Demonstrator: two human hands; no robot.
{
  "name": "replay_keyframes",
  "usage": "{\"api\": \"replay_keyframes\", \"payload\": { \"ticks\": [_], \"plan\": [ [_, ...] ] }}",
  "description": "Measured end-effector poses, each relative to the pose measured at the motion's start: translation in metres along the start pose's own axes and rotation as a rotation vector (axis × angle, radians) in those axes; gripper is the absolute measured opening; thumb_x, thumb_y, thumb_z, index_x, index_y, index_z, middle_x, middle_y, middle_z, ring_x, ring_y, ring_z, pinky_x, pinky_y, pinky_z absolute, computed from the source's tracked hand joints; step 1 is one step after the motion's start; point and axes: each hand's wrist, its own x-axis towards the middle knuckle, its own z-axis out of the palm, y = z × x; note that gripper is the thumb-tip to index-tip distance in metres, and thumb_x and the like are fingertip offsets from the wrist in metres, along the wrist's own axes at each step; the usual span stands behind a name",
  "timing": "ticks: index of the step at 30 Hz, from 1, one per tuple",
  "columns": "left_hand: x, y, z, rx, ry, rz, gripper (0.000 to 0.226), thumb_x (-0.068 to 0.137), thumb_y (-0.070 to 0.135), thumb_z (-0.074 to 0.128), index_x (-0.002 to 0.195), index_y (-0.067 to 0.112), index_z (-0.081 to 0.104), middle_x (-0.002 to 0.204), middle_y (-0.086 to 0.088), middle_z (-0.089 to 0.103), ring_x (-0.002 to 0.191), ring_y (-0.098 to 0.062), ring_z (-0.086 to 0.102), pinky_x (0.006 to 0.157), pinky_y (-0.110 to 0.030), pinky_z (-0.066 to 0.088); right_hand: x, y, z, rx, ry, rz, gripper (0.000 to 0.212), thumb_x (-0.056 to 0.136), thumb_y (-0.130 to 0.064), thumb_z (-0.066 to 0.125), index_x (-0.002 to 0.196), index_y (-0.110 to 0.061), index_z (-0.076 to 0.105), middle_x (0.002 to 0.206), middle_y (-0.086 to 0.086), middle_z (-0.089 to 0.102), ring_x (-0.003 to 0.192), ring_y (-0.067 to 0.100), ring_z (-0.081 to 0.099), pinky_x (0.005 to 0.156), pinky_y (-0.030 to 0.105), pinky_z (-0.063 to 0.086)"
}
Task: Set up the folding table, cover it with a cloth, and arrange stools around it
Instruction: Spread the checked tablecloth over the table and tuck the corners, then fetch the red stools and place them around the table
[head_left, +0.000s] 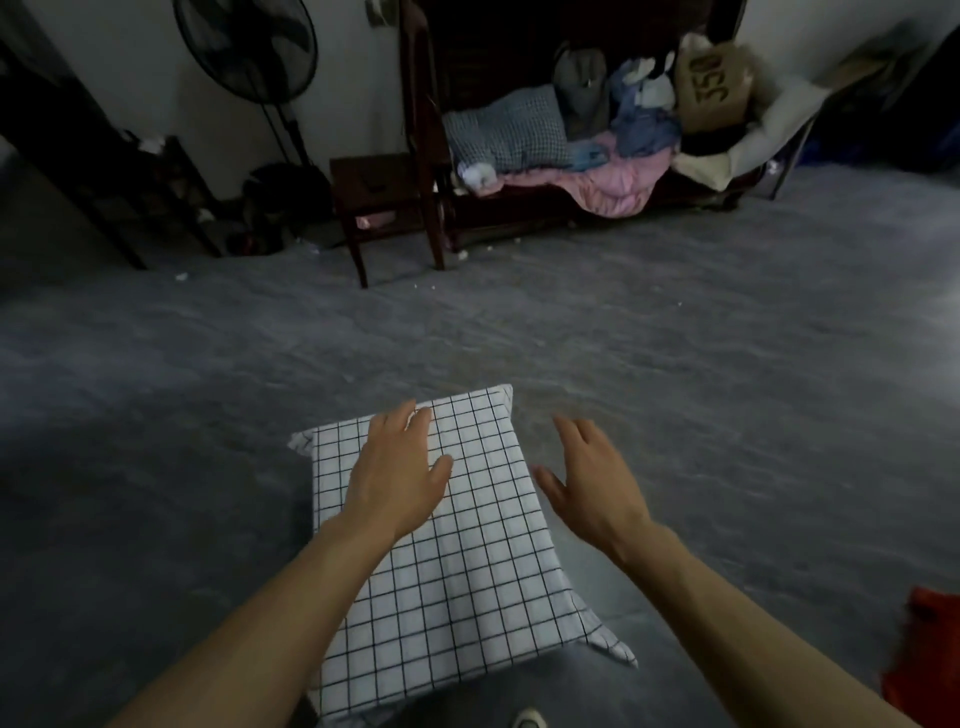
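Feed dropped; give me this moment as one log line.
stage: cloth on | cloth: checked, covers top | left hand: flat on cloth | right hand: open, beside cloth edge | stools: unplaced

Left hand (397, 475) over the cloth (457, 571), right hand (589, 480) just beside its right edge.

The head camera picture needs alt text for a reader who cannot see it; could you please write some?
Seen from above, a white checked cloth covers a small raised surface, with the left hand flat on it and the right hand open just past its right edge. Beyond lie grey floor, a dark wooden stool and a bench piled with bedding.
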Motion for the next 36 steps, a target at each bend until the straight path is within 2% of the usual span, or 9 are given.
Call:
{"api": "replay_keyframes", "payload": {
  "ticks": [6, 13, 20, 27, 36],
  "plan": [
    [-0.033, -0.015, -0.045, -0.045, 0.041, 0.006, 0.064, 0.093, 0.041, 0.056, 0.147, 0.016, 0.032, 0.157, 0.0, 0.024, 0.142, -0.019, 0.018, 0.11, -0.039, 0.033, -0.015, -0.057, -0.023, 0.015, 0.041, 0.008, 0.055, 0.092, -0.038, 0.063, 0.137, -0.011, 0.044, 0.135, 0.009, 0.051, 0.122, 0.026, 0.049, 0.099, 0.035, 0.042],
    [-0.067, -0.039, -0.092, -0.105, 0.102, 0.049, 0.064, 0.093, 0.041, 0.057, 0.146, 0.014, 0.034, 0.154, -0.001, 0.028, 0.141, -0.021, 0.021, 0.111, -0.038, 0.031, -0.034, -0.127, -0.039, -0.003, 0.072, 0.014, 0.056, 0.093, -0.037, 0.062, 0.138, -0.01, 0.044, 0.135, 0.011, 0.049, 0.12, 0.027, 0.05, 0.098, 0.036, 0.043],
    [-0.085, -0.071, -0.107, -0.114, 0.147, 0.114, 0.063, 0.091, 0.041, 0.059, 0.143, 0.011, 0.039, 0.151, -0.005, 0.035, 0.138, -0.025, 0.028, 0.112, -0.037, 0.028, -0.053, -0.172, -0.034, -0.012, 0.111, 0.036, 0.057, 0.091, -0.035, 0.064, 0.138, -0.011, 0.044, 0.136, 0.013, 0.049, 0.122, 0.031, 0.05, 0.099, 0.038, 0.042],
    [-0.09, -0.059, -0.092, -0.166, 0.091, 0.176, 0.06, 0.091, 0.04, 0.058, 0.142, 0.011, 0.041, 0.151, -0.003, 0.034, 0.137, -0.024, 0.026, 0.109, -0.037, 0.031, -0.088, -0.16, -0.037, -0.066, 0.114, 0.129, 0.066, 0.091, -0.037, 0.064, 0.147, -0.012, 0.038, 0.141, 0.013, 0.046, 0.128, 0.03, 0.046, 0.105, 0.039, 0.042],
    [-0.085, 0.035, -0.06, -0.147, -0.012, 0.336, 0.06, 0.091, 0.041, 0.058, 0.142, 0.015, 0.04, 0.151, 0.0, 0.034, 0.139, -0.02, 0.024, 0.108, -0.036, 0.033, -0.127, -0.085, -0.079, -0.022, 0.223, 0.312, 0.068, 0.091, -0.038, 0.064, 0.148, -0.011, 0.036, 0.143, 0.013, 0.044, 0.131, 0.028, 0.044, 0.106, 0.037, 0.037]
  ]
}}
